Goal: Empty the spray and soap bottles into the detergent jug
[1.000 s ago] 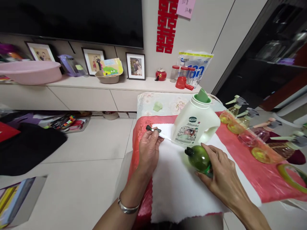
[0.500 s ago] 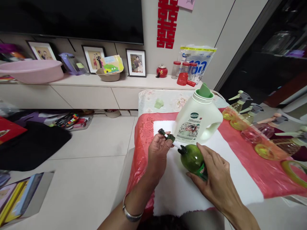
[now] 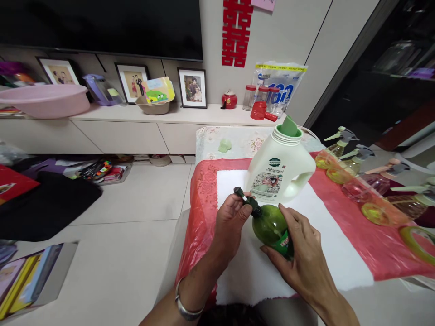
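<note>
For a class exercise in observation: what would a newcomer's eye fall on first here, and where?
Probably the large, whitish-green plastic jug with a handle, standing at the far side of the white sheet. Just nearer the viewer, the right hand holds a rounded, translucent green bottle, and the left hand grips a dark pump top at its neck. Behind, the bright red cut-out strip stands out on the pale wall.

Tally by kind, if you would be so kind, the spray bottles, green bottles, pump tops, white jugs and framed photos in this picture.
Spray bottles along the right of the table: 4
Green bottle, in the right hand: 1
Pump top, in the left hand: 1
White jug: 1
Framed photos: 3
Total: 10
</note>
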`<state>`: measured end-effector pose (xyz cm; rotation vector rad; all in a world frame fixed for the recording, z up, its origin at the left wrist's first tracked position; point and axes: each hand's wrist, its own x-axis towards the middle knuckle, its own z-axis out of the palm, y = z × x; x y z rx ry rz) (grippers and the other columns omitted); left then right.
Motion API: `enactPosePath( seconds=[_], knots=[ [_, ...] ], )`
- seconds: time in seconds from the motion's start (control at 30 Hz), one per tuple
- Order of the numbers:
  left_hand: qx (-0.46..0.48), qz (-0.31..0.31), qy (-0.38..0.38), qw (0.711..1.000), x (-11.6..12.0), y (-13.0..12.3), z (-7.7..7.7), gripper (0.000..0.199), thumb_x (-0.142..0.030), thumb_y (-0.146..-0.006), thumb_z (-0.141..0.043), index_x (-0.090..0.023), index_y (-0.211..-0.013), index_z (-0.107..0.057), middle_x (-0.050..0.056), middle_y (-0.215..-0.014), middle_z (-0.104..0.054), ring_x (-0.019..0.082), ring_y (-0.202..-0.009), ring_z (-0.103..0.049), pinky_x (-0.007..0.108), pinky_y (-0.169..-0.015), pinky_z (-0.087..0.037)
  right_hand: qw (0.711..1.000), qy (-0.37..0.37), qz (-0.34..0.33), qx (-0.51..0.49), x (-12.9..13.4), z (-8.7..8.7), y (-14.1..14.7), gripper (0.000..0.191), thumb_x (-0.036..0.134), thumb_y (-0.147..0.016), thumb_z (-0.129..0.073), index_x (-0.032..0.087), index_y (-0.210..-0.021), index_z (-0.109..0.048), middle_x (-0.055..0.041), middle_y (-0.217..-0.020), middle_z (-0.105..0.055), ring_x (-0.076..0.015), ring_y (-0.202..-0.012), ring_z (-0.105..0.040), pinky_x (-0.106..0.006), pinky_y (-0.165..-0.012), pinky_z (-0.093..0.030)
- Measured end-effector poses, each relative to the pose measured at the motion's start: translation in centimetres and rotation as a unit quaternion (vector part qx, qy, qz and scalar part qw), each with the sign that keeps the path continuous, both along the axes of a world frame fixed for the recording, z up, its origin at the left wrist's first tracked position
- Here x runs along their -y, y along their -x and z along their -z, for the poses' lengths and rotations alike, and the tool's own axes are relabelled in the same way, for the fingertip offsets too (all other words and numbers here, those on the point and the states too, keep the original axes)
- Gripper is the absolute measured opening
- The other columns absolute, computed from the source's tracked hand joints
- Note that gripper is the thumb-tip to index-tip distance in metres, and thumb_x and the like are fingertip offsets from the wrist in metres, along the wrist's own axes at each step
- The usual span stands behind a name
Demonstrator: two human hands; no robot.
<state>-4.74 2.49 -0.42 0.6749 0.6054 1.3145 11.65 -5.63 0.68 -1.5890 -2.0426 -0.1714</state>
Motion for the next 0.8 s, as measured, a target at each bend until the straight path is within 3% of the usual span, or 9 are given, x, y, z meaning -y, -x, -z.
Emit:
enactPosePath(
  seconds=[0.2, 0.37, 0.57, 0.7, 0.8],
  knots=[
    [0.01, 0.025, -0.008, 1.0, 0.3, -0.1, 0.1, 0.031, -0.035, -0.076, -0.085, -0.021, -0.102, -0.073, 0.002, -0.099, -0.075, 0.019, -0.1, -0.067, 0.033, -0.099, -0.044, 0.998, -0.013, -0.029, -0.051, -0.1, 0.7, 0.0, 0.068, 0.053, -0.105, -0.051, 0.016, -0.157, -0.03, -0.0138, -0.143, -0.042, -0.0271, -0.133, -0.042, -0.041, -0.101, -0.041],
    [0.018, 0.059, -0.01, 0.998, 0.6, 0.0, -0.2, 0.031, -0.034, -0.079, -0.084, -0.02, -0.104, -0.073, 0.003, -0.098, -0.077, 0.018, -0.099, -0.067, 0.034, -0.102, -0.043, 0.99, -0.001, -0.07, -0.119, -0.4, 0.8, -0.5, 0.066, 0.05, -0.103, -0.057, 0.014, -0.154, -0.035, -0.0097, -0.142, -0.044, -0.0182, -0.131, -0.045, -0.027, -0.106, -0.043],
    [0.032, 0.092, 0.01, 0.995, 0.8, 0.3, -0.9, 0.036, -0.039, -0.074, -0.088, -0.019, -0.101, -0.074, 0.005, -0.098, -0.076, 0.021, -0.099, -0.069, 0.035, -0.098, -0.046, 0.973, 0.062, -0.105, -0.198, -0.2, 0.6, -1.4, 0.066, 0.056, -0.102, -0.059, 0.021, -0.154, -0.038, -0.0017, -0.143, -0.044, -0.0084, -0.132, -0.047, -0.01, -0.11, -0.038],
    [0.027, 0.105, 0.011, 0.994, 0.9, 0.3, -1.2, 0.034, -0.037, -0.074, -0.088, -0.019, -0.098, -0.074, 0.002, -0.093, -0.075, 0.02, -0.094, -0.07, 0.035, -0.096, -0.047, 0.949, 0.109, -0.137, -0.262, -0.1, 0.6, -1.7, 0.065, 0.057, -0.104, -0.058, 0.024, -0.155, -0.037, 0.0003, -0.145, -0.044, -0.007, -0.133, -0.047, -0.005, -0.109, -0.038],
    [0.017, 0.09, 0.015, 0.996, 1.0, 0.1, -1.4, 0.032, -0.035, -0.074, -0.088, -0.019, -0.099, -0.074, 0.002, -0.095, -0.075, 0.018, -0.095, -0.069, 0.032, -0.097, -0.047, 0.958, 0.09, -0.119, -0.247, -0.1, 0.7, -1.5, 0.065, 0.055, -0.103, -0.06, 0.023, -0.155, -0.037, -0.0003, -0.145, -0.044, -0.007, -0.135, -0.045, -0.005, -0.111, -0.035]
  ],
)
